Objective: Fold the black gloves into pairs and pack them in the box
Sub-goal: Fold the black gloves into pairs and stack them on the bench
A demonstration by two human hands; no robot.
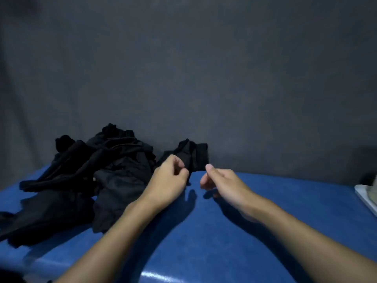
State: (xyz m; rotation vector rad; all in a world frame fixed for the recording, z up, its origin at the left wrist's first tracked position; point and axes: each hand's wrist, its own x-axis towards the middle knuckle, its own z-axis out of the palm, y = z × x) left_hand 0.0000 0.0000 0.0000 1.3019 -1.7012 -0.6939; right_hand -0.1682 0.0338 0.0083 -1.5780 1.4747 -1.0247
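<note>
Head view shows a glossy blue tabletop against a dark grey fabric backdrop. Across the table's left side sprawls a large heap of loose black fabric gloves, tangled and unsorted, so most of the pairing looks not yet done. At the far right edge a pale, flat-edged object pokes into the frame; it may be the box, but too little shows to tell, and nothing black is visible in it. Just right of the heap, by the backdrop, sits a small bunched black glove bundle, seemingly the pair in hand. The left hand has its fingers curled and pinched on the bundle's near edge. The right hand hovers just beside the bundle, loosely curled, thumb up, holding nothing.
</note>
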